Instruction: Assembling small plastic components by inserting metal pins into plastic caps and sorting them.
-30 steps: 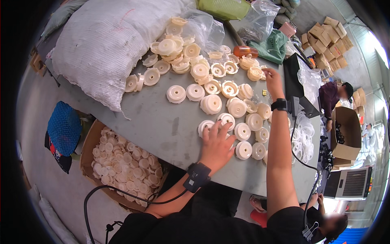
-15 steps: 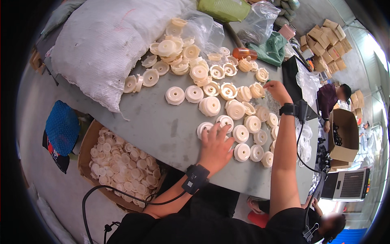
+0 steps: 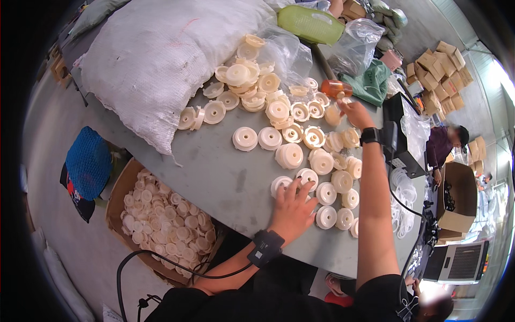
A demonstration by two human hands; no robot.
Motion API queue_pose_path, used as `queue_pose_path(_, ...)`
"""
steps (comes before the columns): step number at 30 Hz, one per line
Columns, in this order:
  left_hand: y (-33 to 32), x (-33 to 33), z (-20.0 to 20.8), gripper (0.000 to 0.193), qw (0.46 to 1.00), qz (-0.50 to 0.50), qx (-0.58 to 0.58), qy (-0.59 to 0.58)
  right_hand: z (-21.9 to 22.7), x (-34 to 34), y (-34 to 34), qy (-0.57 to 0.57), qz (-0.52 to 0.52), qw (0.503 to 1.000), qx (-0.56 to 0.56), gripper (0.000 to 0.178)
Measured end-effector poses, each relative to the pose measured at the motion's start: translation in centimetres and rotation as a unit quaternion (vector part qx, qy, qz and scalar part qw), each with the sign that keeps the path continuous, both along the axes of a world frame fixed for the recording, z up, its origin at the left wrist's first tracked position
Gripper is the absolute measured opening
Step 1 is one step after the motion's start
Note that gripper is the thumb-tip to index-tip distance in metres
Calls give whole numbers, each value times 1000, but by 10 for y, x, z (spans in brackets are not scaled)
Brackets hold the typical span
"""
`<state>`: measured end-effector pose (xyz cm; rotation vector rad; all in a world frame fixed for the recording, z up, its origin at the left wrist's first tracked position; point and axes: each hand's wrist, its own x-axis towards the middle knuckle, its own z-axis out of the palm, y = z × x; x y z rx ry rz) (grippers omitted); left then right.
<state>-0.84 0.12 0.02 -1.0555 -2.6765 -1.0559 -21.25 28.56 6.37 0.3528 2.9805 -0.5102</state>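
Note:
My right hand (image 3: 355, 114) reaches to the far side of the table, fingertips closed on a round cream plastic cap (image 3: 333, 114), slightly blurred by motion. Part of it is hidden by the fingers. Nearer to me, my left hand (image 3: 292, 214) lies with fingers spread, the fingertips touching two cream discs (image 3: 279, 186) with central holes. Around both hands stand rows and small stacks of similar cream discs (image 3: 326, 193). Farther back is a heap of ribbed cream caps (image 3: 237, 74), some turned hollow side up.
A large white woven sack (image 3: 145, 59) fills the table's far left. An orange bottle (image 3: 336, 88), a green cloth bag (image 3: 373, 83) and a green basket (image 3: 310, 24) lie at the back. Below the left edge stands a carton (image 3: 119, 206) full of cream parts. Cables trail from both wrists.
The whole view has shifted, so the table sits lower and more to the right. My right hand has moved farther back with a cream cap in its fingers. My left hand stays by the same discs.

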Motion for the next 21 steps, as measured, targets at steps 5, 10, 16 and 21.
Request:
queue_pose_path(5, 0, 0, 1, 33, 1000, 9, 6, -4, 7, 2, -17, 104, 34, 993, -45, 39)
queue_pose_path(10, -2, 0, 0, 33, 1000, 13, 1, -4, -19, -20, -109, 150, 127, 962, -190, 36)
queue_pose_path(16, -3, 1, -2, 32, 999, 6, 37, 1, -18, -25, -120, 4, 121, 991, 50, 39)
queue_pose_path(21, -6, 2, -4, 34, 1000, 1, 9, 1, 0, 7, -96, 58, 137, 988, 31, 30)
